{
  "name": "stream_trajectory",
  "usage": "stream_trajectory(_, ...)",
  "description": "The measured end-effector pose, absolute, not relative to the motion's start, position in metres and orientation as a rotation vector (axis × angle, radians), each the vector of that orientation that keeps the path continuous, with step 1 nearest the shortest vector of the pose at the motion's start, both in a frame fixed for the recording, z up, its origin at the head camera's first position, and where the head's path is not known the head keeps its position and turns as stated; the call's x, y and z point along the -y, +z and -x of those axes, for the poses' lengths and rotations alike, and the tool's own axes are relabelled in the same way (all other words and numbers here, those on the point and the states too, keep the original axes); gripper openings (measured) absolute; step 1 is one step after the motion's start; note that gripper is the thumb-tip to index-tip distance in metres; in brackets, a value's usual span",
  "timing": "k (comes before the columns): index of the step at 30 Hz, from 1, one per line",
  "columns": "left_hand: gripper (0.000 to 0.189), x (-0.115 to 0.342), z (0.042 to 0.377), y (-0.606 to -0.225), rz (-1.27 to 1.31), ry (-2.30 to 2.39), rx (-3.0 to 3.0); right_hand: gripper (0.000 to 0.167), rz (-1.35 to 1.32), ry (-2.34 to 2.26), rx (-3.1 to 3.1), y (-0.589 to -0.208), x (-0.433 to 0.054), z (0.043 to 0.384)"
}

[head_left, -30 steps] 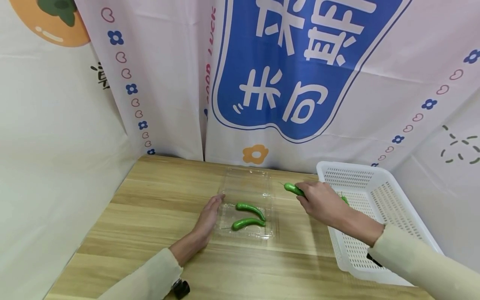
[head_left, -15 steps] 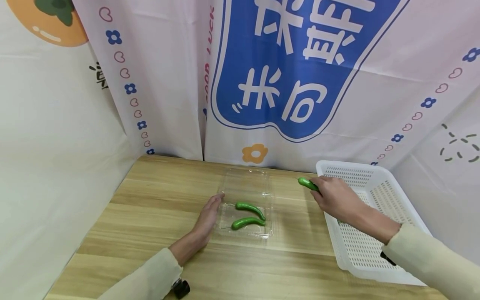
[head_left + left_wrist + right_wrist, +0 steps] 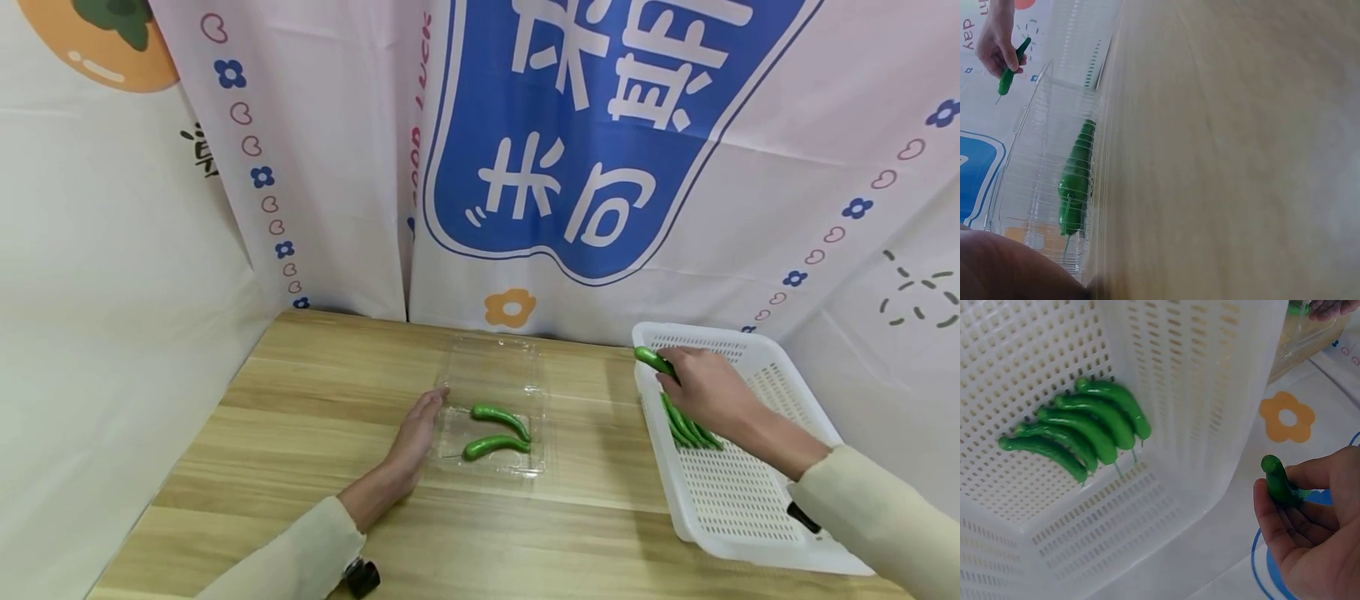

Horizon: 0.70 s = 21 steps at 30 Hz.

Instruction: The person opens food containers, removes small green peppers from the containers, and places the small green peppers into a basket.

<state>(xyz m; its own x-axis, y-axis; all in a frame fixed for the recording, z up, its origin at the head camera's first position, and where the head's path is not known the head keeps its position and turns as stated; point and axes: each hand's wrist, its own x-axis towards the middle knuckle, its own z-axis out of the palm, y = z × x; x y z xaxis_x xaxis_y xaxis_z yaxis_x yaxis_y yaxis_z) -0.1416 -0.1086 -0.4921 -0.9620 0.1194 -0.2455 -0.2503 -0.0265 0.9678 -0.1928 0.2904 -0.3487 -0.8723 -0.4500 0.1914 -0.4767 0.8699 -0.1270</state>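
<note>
My right hand (image 3: 712,385) pinches a green chili pepper (image 3: 649,357) over the far left rim of the white basket (image 3: 742,546). In the right wrist view, thumb and fingers close round that pepper (image 3: 1277,481), its tip end pointing up. Straight fingers of my left hand (image 3: 411,440) rest against the left side of a clear plastic clamshell box (image 3: 491,469), whose lid lies folded back. Inside it are two green peppers, a far one (image 3: 501,418) and a near one (image 3: 495,447).
Several more green peppers (image 3: 1075,428) lie side by side on the basket's slotted floor. Wooden tabletop (image 3: 600,500) separates box and basket. A printed cloth (image 3: 337,208) hangs along the table's back edge, with white cloth on both sides.
My right hand has carried its pepper rightward, from beside the box to the basket's rim. The peppers in the basket now show below the hand. My left hand and the box have stayed put.
</note>
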Motion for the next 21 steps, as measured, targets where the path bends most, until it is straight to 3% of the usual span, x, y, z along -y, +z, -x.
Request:
stream_trajectory(1,0.055,0.109,0.142,-0.492,0.140,2.075,-1.995,0.003,-0.714,0.254,2.883,-0.349,-0.294,0.194)
stream_trajectory(7,0.054,0.108,0.141,-0.492,0.141,2.065,-2.001,0.021,-0.678,0.241,2.881,-0.353,-0.313,0.201)
stream_trajectory(14,0.055,0.108,0.142,-0.492,0.135,2.065,-2.001,0.014,-0.591,0.220,2.921,-0.355,-0.332,0.209)
stream_trajectory(21,0.055,0.107,0.143,-0.493,0.146,2.075,-2.005,0.021,-0.500,0.210,2.971,-0.362,-0.350,0.217)
